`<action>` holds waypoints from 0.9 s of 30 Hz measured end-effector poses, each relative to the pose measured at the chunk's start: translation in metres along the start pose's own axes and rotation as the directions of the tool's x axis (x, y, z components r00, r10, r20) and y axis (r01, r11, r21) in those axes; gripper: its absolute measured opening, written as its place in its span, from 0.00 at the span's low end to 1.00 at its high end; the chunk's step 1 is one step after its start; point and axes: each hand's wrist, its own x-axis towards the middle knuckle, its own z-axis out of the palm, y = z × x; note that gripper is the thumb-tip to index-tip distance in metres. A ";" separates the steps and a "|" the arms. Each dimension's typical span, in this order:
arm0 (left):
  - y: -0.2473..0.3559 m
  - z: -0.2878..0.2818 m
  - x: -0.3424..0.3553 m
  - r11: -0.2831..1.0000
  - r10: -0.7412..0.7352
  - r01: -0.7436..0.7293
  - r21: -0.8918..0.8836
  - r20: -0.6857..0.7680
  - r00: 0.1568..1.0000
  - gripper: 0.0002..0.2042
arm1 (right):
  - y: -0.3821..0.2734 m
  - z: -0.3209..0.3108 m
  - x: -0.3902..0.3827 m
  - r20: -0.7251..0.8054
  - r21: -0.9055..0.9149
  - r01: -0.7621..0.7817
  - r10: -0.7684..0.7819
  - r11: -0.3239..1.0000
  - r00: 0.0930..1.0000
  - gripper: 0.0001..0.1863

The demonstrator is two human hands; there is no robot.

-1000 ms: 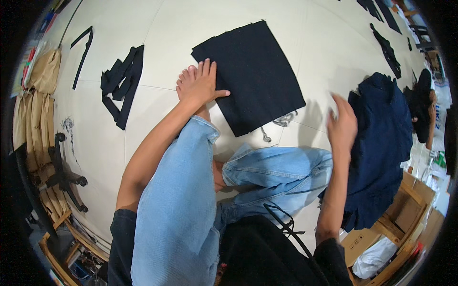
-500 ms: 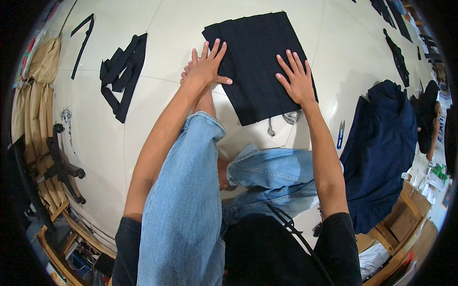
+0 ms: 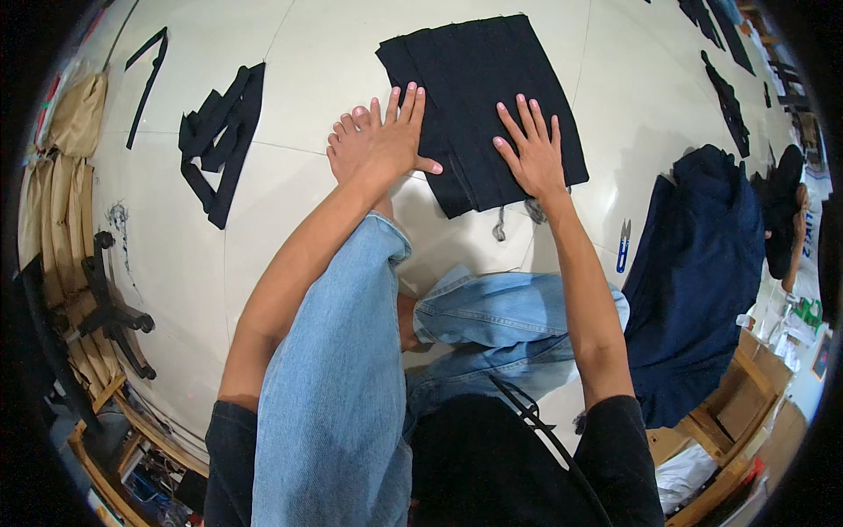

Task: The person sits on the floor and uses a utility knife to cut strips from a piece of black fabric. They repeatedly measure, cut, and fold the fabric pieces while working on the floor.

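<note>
A stack of folded black fabric panels lies flat on the pale tiled floor ahead of me. My left hand is spread over the fabric's left edge, above my bare foot; its fingers are apart and grip nothing. My right hand rests flat on the right part of the cloth with fingers stretched out. Grey loose threads stick out below the near edge. Blue-handled thread snips lie on the floor to the right of my right forearm.
Black fabric strips lie to the left, with a thin strip beyond them. A dark navy cloth heap fills the right. Dark scraps are at far right. Tan fabric and a black chair base stand at left.
The black fabric has turned slightly, its near edge shifting away from me. My left hand has slid right and nearer, uncovering more of my foot; my right hand has moved slightly left.
</note>
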 end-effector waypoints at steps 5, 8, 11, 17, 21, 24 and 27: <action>0.012 0.051 -0.003 0.929 0.169 -0.233 -0.286 -0.232 0.958 0.71 | -0.037 -0.004 -0.011 -0.049 0.162 -0.076 0.085 0.984 0.995 0.32; 0.008 0.040 -0.004 0.977 0.178 -0.182 -0.109 -0.049 0.983 0.73 | -0.047 -0.005 -0.027 0.042 0.081 -0.014 0.011 0.997 0.999 0.32; 0.003 0.033 -0.006 0.975 0.194 -0.194 -0.106 -0.014 0.981 0.75 | -0.040 -0.005 -0.030 0.056 0.100 0.017 -0.022 0.995 0.998 0.32; 0.006 0.030 -0.014 0.929 0.294 -0.312 -0.197 -0.114 0.949 0.67 | -0.045 -0.013 -0.030 -0.054 0.193 -0.003 0.014 0.981 0.998 0.27; 0.015 0.026 -0.012 0.676 0.597 -0.676 -0.293 -0.320 0.736 0.42 | -0.059 -0.025 -0.053 -0.079 0.477 -0.126 0.185 0.870 0.980 0.15; 0.023 0.029 -0.011 0.574 0.711 -0.775 -0.263 -0.310 0.631 0.19 | -0.073 -0.031 -0.075 -0.055 0.582 -0.148 0.221 0.800 0.974 0.09; 0.023 0.034 -0.010 0.621 0.737 -0.747 -0.237 -0.150 0.660 0.14 | -0.083 -0.036 -0.084 -0.038 0.545 -0.125 0.173 0.829 0.984 0.10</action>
